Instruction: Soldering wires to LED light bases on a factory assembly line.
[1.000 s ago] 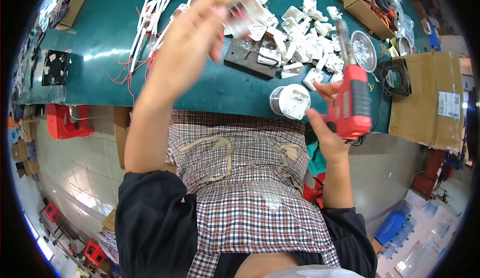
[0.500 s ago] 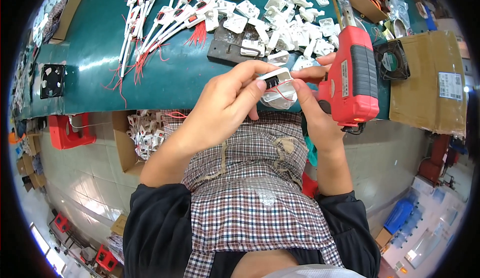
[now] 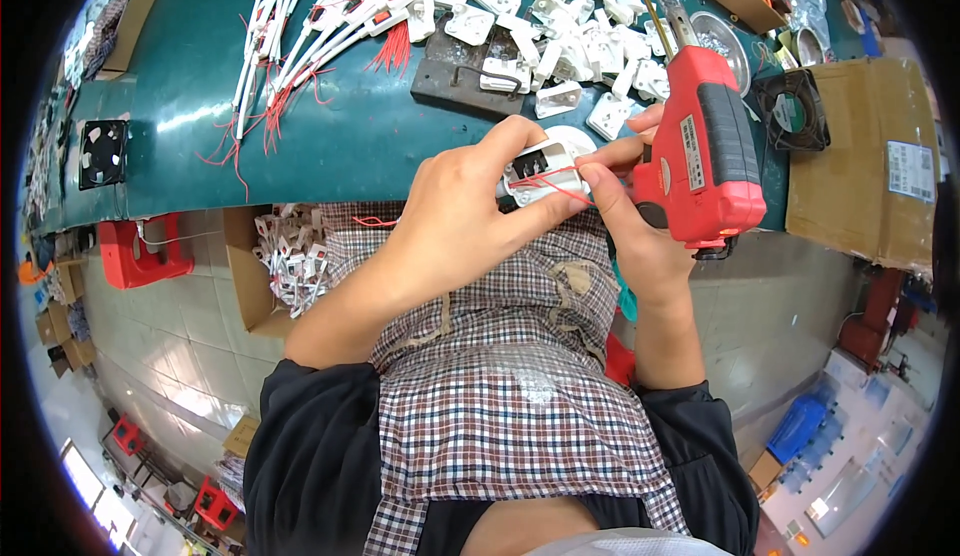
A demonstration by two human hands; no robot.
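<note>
My left hand point(image 3: 455, 196) is closed around a small white plastic housing point(image 3: 571, 140), held above the table's near edge. Its open side faces up, with a black switch point(image 3: 530, 164) inside. Thin red wires point(image 3: 556, 188) run across the housing. With thumb and forefinger, my right hand point(image 3: 640, 231) pinches the red wire at the housing's right side. The same hand also carries a red and black soldering gun point(image 3: 706, 146), its tip pointing away from me over the table. The fingers around its handle are partly hidden.
White plastic parts point(image 3: 570, 51) lie heaped beyond my hands, beside a dark metal block point(image 3: 455, 81). Wired white pieces point(image 3: 320, 46) lie to the left. A cardboard box point(image 3: 860, 156) and a black fan point(image 3: 792, 114) stand right. Another box point(image 3: 245, 276) holds parts below the table edge.
The white housing has tilted in my left hand, so the black switch shows more fully. My left thumb has shifted to its near side. The soldering gun has moved slightly right.
</note>
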